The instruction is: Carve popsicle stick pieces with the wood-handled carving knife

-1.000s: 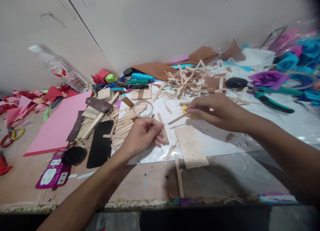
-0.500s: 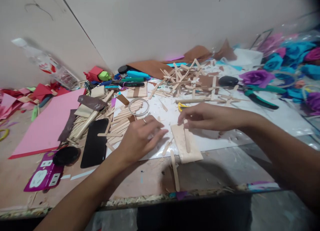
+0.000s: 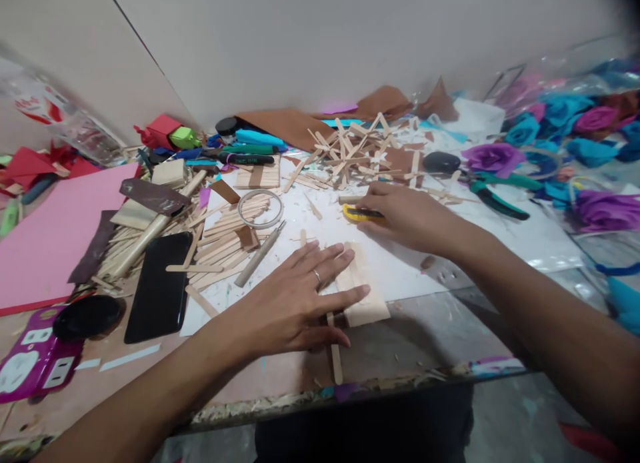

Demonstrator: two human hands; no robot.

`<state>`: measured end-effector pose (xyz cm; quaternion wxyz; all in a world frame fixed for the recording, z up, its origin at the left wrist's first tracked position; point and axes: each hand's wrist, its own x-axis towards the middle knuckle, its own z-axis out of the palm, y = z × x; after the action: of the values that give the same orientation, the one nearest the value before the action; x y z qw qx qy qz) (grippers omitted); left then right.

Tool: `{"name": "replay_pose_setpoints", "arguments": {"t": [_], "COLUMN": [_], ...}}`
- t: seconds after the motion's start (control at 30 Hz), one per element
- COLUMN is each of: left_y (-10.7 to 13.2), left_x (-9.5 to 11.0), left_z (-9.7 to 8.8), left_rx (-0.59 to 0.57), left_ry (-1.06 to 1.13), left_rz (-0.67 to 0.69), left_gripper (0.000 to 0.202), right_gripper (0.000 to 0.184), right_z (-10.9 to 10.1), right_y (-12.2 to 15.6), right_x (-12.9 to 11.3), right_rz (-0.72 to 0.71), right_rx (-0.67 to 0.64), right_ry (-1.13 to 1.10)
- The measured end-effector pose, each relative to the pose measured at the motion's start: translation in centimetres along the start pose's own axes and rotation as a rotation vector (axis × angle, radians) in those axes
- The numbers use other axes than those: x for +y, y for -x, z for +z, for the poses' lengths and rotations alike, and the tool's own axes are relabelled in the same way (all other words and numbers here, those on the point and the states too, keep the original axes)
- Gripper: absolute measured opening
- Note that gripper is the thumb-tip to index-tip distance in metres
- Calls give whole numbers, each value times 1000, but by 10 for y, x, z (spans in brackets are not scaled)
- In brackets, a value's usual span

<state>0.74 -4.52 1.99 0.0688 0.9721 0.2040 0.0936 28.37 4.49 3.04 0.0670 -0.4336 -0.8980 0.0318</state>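
Note:
My left hand is open with its fingers spread, reaching over the left edge of a flat pale wooden piece. Under its lower fingers lies a wooden craft stick that points toward the table's front edge. My right hand is closed around one end of a yellow and black utility knife on the white sheet. Its fingertips are partly hidden behind the hand. A slim grey craft knife rests just left of my left hand.
Many loose craft sticks lie left of centre, beside a roll of tape and a black phone. A tangled stick heap is at the back. Green-handled pliers and paper flowers are on the right.
My left hand has spread out and moved over the wooden piece. My right hand has left that piece, gone farther back and taken hold of the utility knife. The view has shifted rightward.

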Motion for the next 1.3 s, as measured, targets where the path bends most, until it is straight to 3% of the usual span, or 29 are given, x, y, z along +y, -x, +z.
{"name": "replay_pose_setpoints", "arguments": {"t": [0.23,0.4,0.57,0.63,0.73,0.83,0.97,1.1,1.3], "left_y": [-2,-5,-5,-1,7,14,15,11,14], "left_x": [10,14,18,13,-4,-22,-27,-17,-13], "left_z": [1,4,-4,-13,-29,-40,-33,-23,-29], "left_rx": [58,235,281,318,450,336,74,15,-99], "left_ry": [-34,-86,-139,-155,-226,-334,-242,-150,-46], "left_rz": [17,77,171,150,4,-152,-102,-112,-147], "left_gripper": [63,47,38,32,15,19,31,39,56], "right_gripper": [28,30,28,27,31,34,32,32,30], "right_z": [4,3,-4,-5,-5,-1,5,9,15], "right_y": [-1,-1,0,1,3,3,2,1,-2], "right_x": [3,-1,-10,-14,-21,-27,-33,-37,-41], "right_rz": [-16,-17,-166,-245,-340,-386,-395,-415,-426], "right_rx": [48,108,214,237,211,113,41,27,85], "right_ry": [40,120,14,-58,-182,-247,-258,-249,-249]}}
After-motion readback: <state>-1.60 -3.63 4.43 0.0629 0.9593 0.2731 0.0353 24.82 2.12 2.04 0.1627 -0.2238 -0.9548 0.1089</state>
